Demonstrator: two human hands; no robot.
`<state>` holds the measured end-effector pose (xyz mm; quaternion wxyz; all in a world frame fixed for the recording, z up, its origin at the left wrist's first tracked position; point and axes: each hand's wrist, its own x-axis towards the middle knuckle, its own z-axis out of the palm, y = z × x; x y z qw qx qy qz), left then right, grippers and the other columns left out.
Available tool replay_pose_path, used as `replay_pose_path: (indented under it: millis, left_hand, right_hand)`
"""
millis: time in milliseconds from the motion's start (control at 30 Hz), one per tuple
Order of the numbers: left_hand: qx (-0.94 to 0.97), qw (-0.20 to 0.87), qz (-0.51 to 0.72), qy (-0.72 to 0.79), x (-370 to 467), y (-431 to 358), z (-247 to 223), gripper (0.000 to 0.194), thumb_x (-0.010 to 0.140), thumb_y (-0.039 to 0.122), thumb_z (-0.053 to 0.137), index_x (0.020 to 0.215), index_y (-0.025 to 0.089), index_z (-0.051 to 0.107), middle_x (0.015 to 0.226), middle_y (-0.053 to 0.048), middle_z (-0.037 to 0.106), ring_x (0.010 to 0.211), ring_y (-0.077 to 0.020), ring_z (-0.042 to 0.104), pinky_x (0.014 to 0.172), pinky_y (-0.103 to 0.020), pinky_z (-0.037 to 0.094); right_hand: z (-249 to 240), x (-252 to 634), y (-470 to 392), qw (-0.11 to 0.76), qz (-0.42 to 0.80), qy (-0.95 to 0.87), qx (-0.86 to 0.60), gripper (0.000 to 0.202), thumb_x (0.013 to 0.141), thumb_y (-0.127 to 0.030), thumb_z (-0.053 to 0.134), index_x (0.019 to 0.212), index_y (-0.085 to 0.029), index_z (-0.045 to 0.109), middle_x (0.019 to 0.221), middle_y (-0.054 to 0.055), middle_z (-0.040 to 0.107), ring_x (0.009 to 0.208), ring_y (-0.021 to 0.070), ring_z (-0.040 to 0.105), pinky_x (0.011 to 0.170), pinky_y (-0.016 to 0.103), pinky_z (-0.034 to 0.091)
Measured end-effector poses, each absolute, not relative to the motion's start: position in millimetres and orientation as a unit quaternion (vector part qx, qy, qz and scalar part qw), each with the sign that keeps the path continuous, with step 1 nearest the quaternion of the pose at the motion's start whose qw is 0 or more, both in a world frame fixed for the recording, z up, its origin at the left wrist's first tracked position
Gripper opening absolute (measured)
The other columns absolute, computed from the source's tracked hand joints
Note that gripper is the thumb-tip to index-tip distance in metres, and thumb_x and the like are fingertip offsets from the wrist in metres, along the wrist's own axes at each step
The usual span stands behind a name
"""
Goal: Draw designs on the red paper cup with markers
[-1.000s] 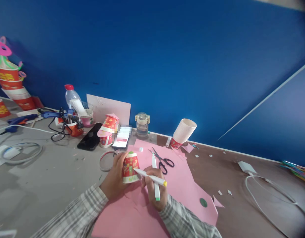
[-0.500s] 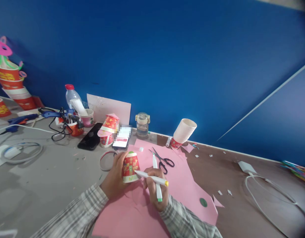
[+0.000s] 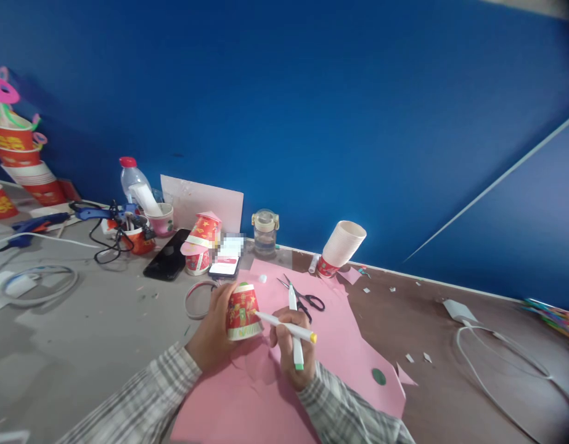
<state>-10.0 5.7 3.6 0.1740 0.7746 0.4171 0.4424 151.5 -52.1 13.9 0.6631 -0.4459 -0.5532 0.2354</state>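
My left hand (image 3: pixel 214 330) is closed round the left side of a red paper cup (image 3: pixel 244 311), which is upside down and has yellow and green drawing on it. In my right hand (image 3: pixel 291 345) are two white markers. The yellow-ended marker (image 3: pixel 293 330) points left, its tip at or very near the cup's side; I cannot tell if it touches. The green-ended marker (image 3: pixel 297 351) crosses it, pointing away from me. Pink paper (image 3: pixel 339 364) lies beneath both hands. Just beyond my right hand are black-handled scissors (image 3: pixel 315 302), partly covered by that hand.
At the back stand a decorated cup figure (image 3: pixel 204 231), a phone (image 3: pixel 226 256), a dark phone (image 3: pixel 168 256), a lidded jar (image 3: pixel 266 233) and a leaning stack of paper cups (image 3: pixel 343 243). Glue guns (image 3: pixel 39 222) and cables are at left; a white cable (image 3: pixel 478 364) lies right.
My right hand has shifted slightly, and the yellow-ended marker's tip has moved a little right and up along the cup. The green-ended marker has tilted. My left hand still holds the cup.
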Motion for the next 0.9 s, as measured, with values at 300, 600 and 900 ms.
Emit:
replay_pose_path:
  millis: [300,600,900]
  left_hand:
    - [0.77,0.184,0.444,0.42,-10.2,4.4,2.0,0.098,0.048,0.051,0.077,0.126,0.025,0.023,0.123,-0.011,0.038,0.113,-0.0323,0.039,0.094,-0.053,0.039]
    - [0.773,0.185,0.438,0.42,-10.6,5.4,1.6,0.1,0.048,0.052,0.077,0.127,0.024,0.022,0.123,-0.012,0.037,0.114,-0.0333,0.038,0.094,-0.054,0.038]
    - [0.77,0.189,0.435,0.427,-10.4,5.0,1.9,0.101,0.046,0.052,0.078,0.126,0.026,0.023,0.123,-0.01,0.036,0.114,-0.0327,0.038,0.094,-0.053,0.039]
  right_hand:
    - [9.9,152.4,-51.1,0.65,0.243,-0.558,-0.454,0.006,0.08,-0.023,0.051,0.075,-0.021,0.054,0.048,-0.003,0.056,0.032,0.0158,0.05,0.036,0.025,0.041]
    - [5.3,153.4,-54.0,0.639,0.23,-0.576,-0.455,0.004,0.077,-0.022,0.052,0.076,-0.02,0.056,0.056,-0.002,0.057,0.038,0.0164,0.052,0.044,0.028,0.043]
    - [8.7,153.1,-51.3,0.653,0.248,-0.557,-0.45,0.008,0.08,-0.022,0.051,0.074,-0.019,0.054,0.048,-0.005,0.053,0.031,0.0139,0.047,0.037,0.025,0.04]
